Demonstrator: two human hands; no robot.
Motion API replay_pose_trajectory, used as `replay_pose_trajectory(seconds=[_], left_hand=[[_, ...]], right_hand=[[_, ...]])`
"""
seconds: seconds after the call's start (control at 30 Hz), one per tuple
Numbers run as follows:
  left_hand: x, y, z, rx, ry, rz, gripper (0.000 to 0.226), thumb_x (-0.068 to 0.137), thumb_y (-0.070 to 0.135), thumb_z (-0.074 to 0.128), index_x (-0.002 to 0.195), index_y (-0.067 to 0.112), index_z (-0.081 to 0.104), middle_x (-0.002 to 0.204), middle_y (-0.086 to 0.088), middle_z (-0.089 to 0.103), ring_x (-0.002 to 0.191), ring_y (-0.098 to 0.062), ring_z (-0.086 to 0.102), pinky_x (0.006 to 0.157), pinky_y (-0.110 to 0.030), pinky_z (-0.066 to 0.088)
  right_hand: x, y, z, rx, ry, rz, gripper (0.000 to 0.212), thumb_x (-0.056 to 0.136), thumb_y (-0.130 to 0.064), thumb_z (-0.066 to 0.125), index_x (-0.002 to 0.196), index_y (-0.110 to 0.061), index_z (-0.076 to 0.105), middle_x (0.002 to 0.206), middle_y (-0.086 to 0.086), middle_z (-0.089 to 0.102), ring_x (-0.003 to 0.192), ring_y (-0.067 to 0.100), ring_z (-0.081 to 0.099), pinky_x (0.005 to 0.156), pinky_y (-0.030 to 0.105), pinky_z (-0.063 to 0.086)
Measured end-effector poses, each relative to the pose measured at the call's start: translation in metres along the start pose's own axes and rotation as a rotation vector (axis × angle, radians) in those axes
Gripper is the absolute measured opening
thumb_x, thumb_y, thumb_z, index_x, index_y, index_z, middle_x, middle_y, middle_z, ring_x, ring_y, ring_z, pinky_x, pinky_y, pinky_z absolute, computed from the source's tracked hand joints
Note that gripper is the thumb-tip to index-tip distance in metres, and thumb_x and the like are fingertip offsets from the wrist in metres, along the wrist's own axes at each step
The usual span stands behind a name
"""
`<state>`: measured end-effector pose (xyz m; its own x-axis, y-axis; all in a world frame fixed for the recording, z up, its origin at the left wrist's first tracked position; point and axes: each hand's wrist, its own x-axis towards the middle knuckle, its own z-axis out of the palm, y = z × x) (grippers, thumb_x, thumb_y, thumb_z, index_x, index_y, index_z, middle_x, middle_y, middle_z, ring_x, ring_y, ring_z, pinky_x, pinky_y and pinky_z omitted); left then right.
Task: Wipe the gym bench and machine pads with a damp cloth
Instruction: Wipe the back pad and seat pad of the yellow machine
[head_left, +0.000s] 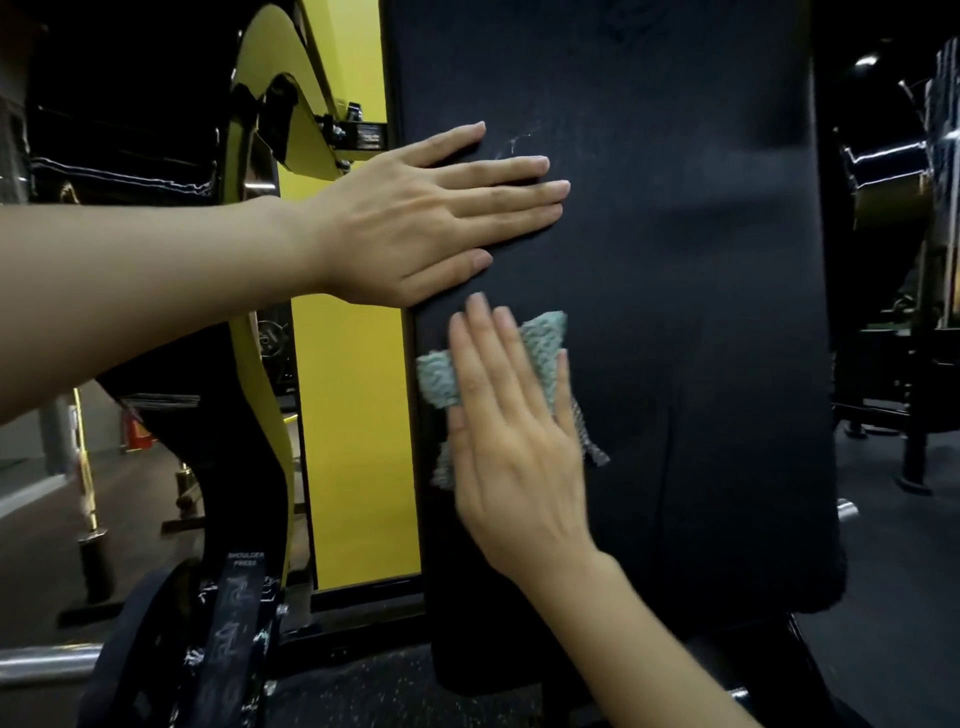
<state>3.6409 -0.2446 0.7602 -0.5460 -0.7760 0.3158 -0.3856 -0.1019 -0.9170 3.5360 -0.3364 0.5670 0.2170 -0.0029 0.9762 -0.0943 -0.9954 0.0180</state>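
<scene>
A tall black back pad (675, 312) of a shoulder press machine fills the middle of the view, standing upright. My left hand (415, 218) lies flat on the pad's left edge with straight fingers pointing right. Just below it, my right hand (509, 426) presses a pale green textured cloth (545, 338) flat against the pad, fingers straight and pointing up. The cloth shows on both sides of the hand, and a frayed corner hangs down at its right. A few faint white marks sit on the pad above my left fingers.
The yellow and black machine frame (260, 364) stands left of the pad, with a yellow panel (358, 441) behind. A chrome bar (47, 665) lies at the bottom left. Dark gym equipment (898, 364) stands on the black floor at the right.
</scene>
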Motion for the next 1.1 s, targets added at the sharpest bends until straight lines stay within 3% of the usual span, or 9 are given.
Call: replay_pose_trajectory(seconds=[0.17, 0.3, 0.47, 0.57, 0.73, 1.0, 1.1], left_hand=[[0.002, 0.000, 0.002, 0.013, 0.024, 0.020, 0.056, 0.104, 0.034, 0.020, 0.157, 0.015, 0.022, 0.164, -0.001, 0.020, 0.152, -0.020, 0.015, 0.123, -0.053, 0.009], [0.007, 0.002, 0.001, -0.004, -0.013, 0.016, 0.058, 0.104, 0.038, 0.017, 0.158, 0.018, 0.017, 0.165, 0.001, 0.015, 0.153, -0.018, 0.010, 0.123, -0.053, 0.008], [0.014, 0.008, -0.001, -0.001, -0.062, -0.026, 0.060, 0.103, 0.043, 0.014, 0.159, 0.020, 0.012, 0.166, 0.004, 0.009, 0.153, -0.016, 0.006, 0.123, -0.052, 0.006], [0.015, 0.009, -0.001, 0.003, -0.071, -0.043, 0.060, 0.103, 0.043, 0.014, 0.159, 0.020, 0.012, 0.166, 0.004, 0.010, 0.153, -0.016, 0.006, 0.123, -0.052, 0.006], [0.018, 0.015, -0.003, -0.007, -0.101, -0.085, 0.060, 0.104, 0.042, 0.013, 0.159, 0.020, 0.011, 0.166, 0.004, 0.008, 0.153, -0.015, 0.004, 0.123, -0.050, 0.002], [0.047, 0.049, 0.003, -0.014, -0.128, -0.171, 0.062, 0.102, 0.041, 0.013, 0.159, 0.018, 0.008, 0.166, 0.002, 0.004, 0.153, -0.016, -0.001, 0.123, -0.047, -0.001], [0.058, 0.057, 0.008, -0.008, -0.135, -0.185, 0.061, 0.103, 0.041, 0.011, 0.159, 0.019, 0.004, 0.167, 0.002, 0.000, 0.153, -0.015, -0.004, 0.123, -0.046, -0.003]], right_hand=[[0.005, 0.062, -0.024, -0.032, 0.080, 0.146, 0.054, 0.103, -0.022, 0.028, 0.155, -0.012, 0.025, 0.164, 0.002, 0.020, 0.152, 0.014, 0.011, 0.118, 0.056, 0.023], [0.002, 0.086, -0.034, -0.018, 0.112, 0.258, 0.055, 0.103, -0.025, 0.023, 0.156, -0.011, 0.021, 0.165, -0.001, 0.014, 0.152, 0.011, 0.006, 0.121, 0.049, 0.022], [-0.002, 0.057, -0.019, -0.044, 0.113, 0.203, 0.055, 0.102, -0.021, 0.029, 0.155, -0.008, 0.025, 0.164, 0.005, 0.018, 0.152, 0.017, 0.009, 0.118, 0.055, 0.022], [-0.006, 0.024, -0.006, -0.039, 0.043, 0.067, 0.055, 0.101, -0.022, 0.033, 0.155, -0.010, 0.027, 0.164, 0.003, 0.019, 0.152, 0.016, 0.009, 0.121, 0.051, 0.012], [-0.004, 0.039, -0.016, -0.038, -0.052, -0.113, 0.054, 0.102, -0.022, 0.034, 0.155, -0.014, 0.028, 0.163, 0.000, 0.020, 0.152, 0.012, 0.011, 0.122, 0.047, 0.013], [0.010, 0.135, -0.051, -0.021, 0.050, 0.026, 0.053, 0.103, -0.021, 0.029, 0.155, -0.010, 0.025, 0.163, 0.003, 0.020, 0.152, 0.016, 0.012, 0.118, 0.052, 0.026], [0.017, 0.172, -0.066, -0.030, 0.097, 0.152, 0.055, 0.103, -0.025, 0.025, 0.155, -0.011, 0.024, 0.164, 0.002, 0.018, 0.152, 0.014, 0.010, 0.118, 0.054, 0.025]])
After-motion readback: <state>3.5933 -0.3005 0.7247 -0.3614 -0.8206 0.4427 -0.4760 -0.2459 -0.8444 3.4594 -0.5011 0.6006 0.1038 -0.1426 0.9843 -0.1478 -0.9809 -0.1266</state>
